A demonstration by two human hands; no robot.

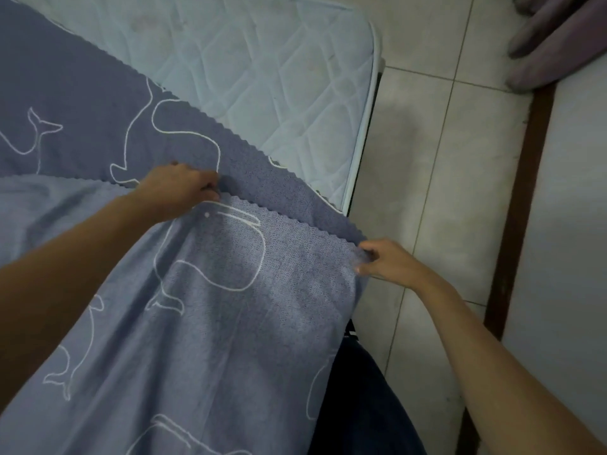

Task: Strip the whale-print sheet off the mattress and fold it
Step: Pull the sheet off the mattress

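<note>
the left hand (179, 188) has its fingers curled onto the scalloped edge of the whale-print sheet (230, 323), pinching the cloth partway along that edge. the right hand (387, 261) pinches the same edge at its corner, between thumb and curled fingers, out past the side of the bed. the edge runs taut between the two hands. this upper layer of the sheet is doubled over another layer that lies flat on the mattress (262, 60), and it slopes down toward the person. the pale quilted mattress is bare at its far corner. a dark trouser leg (354, 405) shows below the sheet. to the right is a tiled floor (427, 159), a dark wooden strip (522, 192), and purple fabric (558, 44) near the top corner.
</note>
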